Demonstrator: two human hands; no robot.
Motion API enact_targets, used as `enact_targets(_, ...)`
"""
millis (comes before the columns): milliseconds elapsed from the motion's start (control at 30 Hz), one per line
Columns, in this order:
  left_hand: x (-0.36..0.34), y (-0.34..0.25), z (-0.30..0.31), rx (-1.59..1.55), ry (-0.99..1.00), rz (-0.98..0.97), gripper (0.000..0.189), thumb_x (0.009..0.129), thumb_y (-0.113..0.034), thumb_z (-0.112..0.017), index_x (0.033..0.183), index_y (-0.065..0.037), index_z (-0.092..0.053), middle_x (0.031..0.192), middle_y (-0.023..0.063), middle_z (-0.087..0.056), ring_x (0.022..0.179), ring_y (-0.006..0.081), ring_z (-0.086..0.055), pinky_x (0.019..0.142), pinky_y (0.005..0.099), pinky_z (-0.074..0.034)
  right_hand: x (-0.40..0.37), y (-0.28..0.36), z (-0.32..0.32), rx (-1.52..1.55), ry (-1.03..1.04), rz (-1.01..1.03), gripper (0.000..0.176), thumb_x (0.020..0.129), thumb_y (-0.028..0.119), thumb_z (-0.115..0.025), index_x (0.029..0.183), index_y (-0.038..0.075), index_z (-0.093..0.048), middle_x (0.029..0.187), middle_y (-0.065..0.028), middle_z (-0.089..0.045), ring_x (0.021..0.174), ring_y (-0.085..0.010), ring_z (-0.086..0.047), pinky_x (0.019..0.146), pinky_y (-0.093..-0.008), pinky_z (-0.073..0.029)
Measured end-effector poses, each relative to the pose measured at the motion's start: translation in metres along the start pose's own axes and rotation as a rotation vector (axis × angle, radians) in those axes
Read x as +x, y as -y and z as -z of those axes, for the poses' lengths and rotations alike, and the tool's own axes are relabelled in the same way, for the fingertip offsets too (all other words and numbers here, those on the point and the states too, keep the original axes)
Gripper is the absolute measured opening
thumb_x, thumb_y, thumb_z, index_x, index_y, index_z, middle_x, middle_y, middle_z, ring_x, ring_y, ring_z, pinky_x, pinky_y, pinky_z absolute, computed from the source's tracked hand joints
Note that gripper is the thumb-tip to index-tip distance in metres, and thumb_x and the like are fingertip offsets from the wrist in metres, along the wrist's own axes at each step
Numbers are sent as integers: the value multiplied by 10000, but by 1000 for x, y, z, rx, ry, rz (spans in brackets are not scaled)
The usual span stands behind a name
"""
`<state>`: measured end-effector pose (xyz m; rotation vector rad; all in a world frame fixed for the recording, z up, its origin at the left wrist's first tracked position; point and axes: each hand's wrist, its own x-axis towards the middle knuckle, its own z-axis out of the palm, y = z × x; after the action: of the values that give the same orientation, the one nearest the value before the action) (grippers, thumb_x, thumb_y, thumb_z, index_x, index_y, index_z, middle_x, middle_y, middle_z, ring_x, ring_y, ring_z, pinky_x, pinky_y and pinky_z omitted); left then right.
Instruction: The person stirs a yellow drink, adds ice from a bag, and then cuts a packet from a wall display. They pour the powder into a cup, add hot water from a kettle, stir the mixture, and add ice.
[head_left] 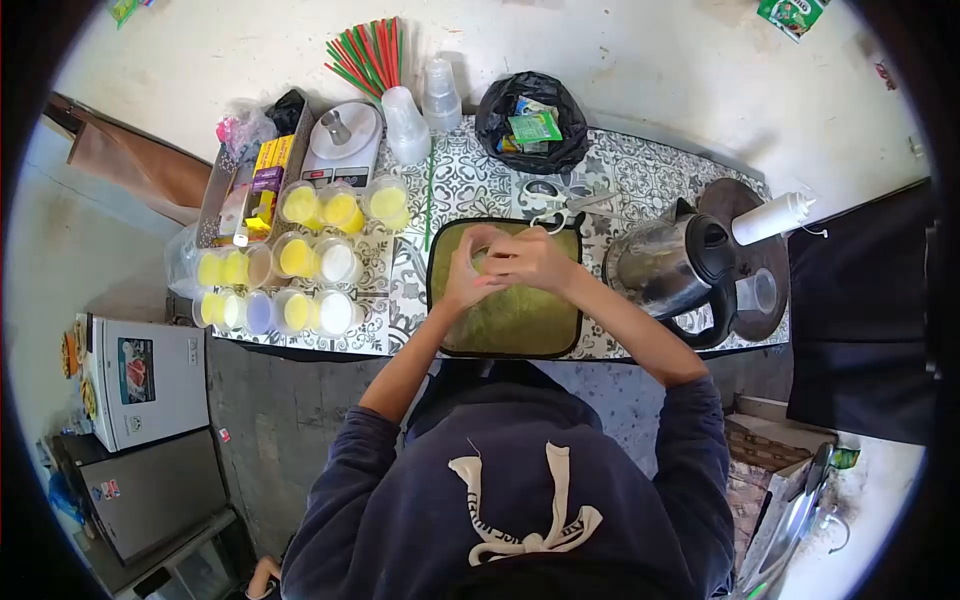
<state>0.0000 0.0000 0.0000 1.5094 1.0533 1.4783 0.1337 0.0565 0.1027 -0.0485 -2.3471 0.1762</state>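
Over the green mat [510, 325], my left hand [466, 280] is wrapped round a clear plastic cup [482, 238]. My right hand [537, 262] meets it at the cup's right side, fingers bent and closed together; whatever they pinch is hidden behind the knuckles. Just beyond the mat's far edge lie scissors [553, 215], close to my right hand. A steel electric kettle [650, 265] with a black lid and handle stands right of the mat. To the left, several clear cups [298, 256] hold yellow, white and other coloured powders.
A black bag [532, 120] with opened sachets sits at the back. Stacked cups [405, 125] hold red and green straws [372, 55]. A kitchen scale [345, 145] and a box of packets [255, 185] stand back left. A white squeeze bottle [772, 218] lies on a round brown board [735, 200].
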Motion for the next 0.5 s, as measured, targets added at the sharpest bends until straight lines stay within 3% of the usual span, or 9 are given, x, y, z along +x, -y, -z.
enact_targets(67,-1,-4,1,-64,-118,11,686,561,-155,-806,1137,-13,-459,1033,117,-590,978,219,-565,896,351,-421,3,-1,-5,-6,-23,31,235,738,329,-666,672,139,-544,652,22,-477,473,-127,-498,395,-253,-402)
enact_targets(167,2,-2,-8,-99,-105,38,684,542,-164,-817,1112,-7,-473,1012,112,-597,950,212,-572,868,338,-436,-7,-9,-6,-40,49,36,253,755,312,-653,634,130,-525,619,10,-443,444,-137,-478,388,-261,-393)
enact_targets(300,2,-6,-6,37,-124,75,686,532,-150,-814,1110,-9,-474,1015,120,-596,948,213,-578,855,329,-445,-11,-14,-12,-52,88,47,222,761,281,-648,636,121,-559,649,12,-508,454,-149,-502,406,-267,-413)
enact_targets(367,0,-1,-6,231,-141,85,685,527,-135,-804,1112,-7,-471,1015,129,-597,959,226,-583,863,335,-444,-14,-12,-21,88,-46,-242,177,759,250,-648,672,103,-604,719,2,-582,478,-161,-534,425,-272,-433)
enact_targets(500,1,-5,-6,164,-155,31,681,528,-130,-796,1111,-4,-468,1025,133,-596,977,236,-582,880,340,-437,-22,-2,-26,163,-198,-356,166,746,241,-658,706,82,-633,787,-19,-623,513,-173,-564,440,-271,-445)
